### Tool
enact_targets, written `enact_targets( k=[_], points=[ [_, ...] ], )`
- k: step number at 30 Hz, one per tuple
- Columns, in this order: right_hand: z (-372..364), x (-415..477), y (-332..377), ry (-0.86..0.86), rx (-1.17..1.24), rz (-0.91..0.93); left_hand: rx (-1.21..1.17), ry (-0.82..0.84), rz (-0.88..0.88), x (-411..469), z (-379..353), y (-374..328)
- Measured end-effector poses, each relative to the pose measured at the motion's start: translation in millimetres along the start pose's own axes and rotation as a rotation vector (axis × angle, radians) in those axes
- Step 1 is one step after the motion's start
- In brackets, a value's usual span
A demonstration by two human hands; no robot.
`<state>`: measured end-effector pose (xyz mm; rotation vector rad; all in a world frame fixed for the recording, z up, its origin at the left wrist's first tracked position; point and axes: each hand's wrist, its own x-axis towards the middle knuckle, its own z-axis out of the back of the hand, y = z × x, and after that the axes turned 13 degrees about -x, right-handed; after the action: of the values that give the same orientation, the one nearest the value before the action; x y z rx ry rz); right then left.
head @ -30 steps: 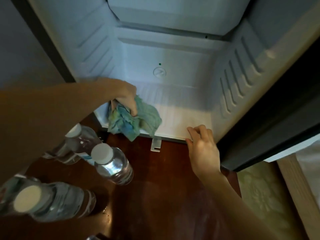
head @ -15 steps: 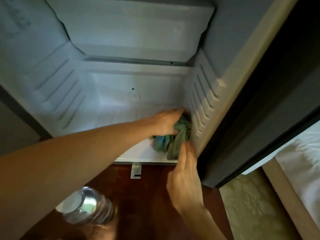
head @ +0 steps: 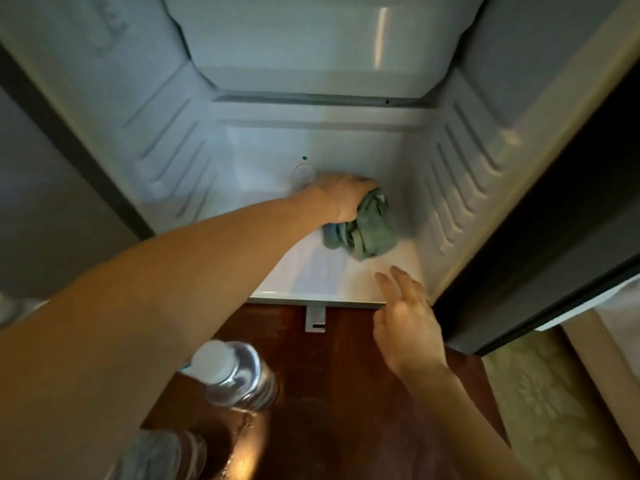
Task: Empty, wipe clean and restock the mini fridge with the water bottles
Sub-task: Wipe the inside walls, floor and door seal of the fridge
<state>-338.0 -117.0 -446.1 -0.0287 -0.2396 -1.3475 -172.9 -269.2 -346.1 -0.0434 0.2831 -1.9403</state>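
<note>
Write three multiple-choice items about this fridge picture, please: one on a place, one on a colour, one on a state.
1. Where is the cloth?
A. on the wooden floor
B. on the fridge floor, near the right wall
C. on the bottle

2. What colour is the cap of the bottle nearest the fridge?
A. white
B. red
C. black

3. What is the right hand doing?
A. holding a bottle
B. gripping the cloth
C. open, holding nothing

Answers:
1 B, the left hand presses it down inside.
2 A, the cap shows white.
3 C, its fingers are spread at the fridge's front edge.
</note>
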Motion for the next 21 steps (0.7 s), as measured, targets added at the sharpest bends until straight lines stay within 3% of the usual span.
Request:
enact_targets(
  k=[7, 11, 14, 15, 16, 18, 21],
  points=[
    [2, -5, 5, 0.033, -0.013, -0.008, 0.547, 0.173, 0.356, -83, 28, 66],
    [8, -3, 15, 0.086, -0.079, -0.031, 0.424, 0.201, 0.41, -77, 33, 64],
    [22, 15, 39, -0.063, -0.043, 0.129, 0.31, 0.102, 0.434, -80, 29, 67],
    [27, 25, 54, -0.03, 0.014, 0.206, 0.302, 0.055, 0.43, -83, 27, 69],
    [29, 35, 69, 0.042, 0.122, 0.254, 0.311, -0.003, 0.427, -85, 25, 71],
    [24, 63, 100, 0.17, 0.434, 0.174, 0.33, -0.139, 0.447, -80, 21, 74],
    [21, 116, 137, 0.348, 1.353, -0.219, 0.189, -0.295, 0.538, -76, 17, 72]
  ],
)
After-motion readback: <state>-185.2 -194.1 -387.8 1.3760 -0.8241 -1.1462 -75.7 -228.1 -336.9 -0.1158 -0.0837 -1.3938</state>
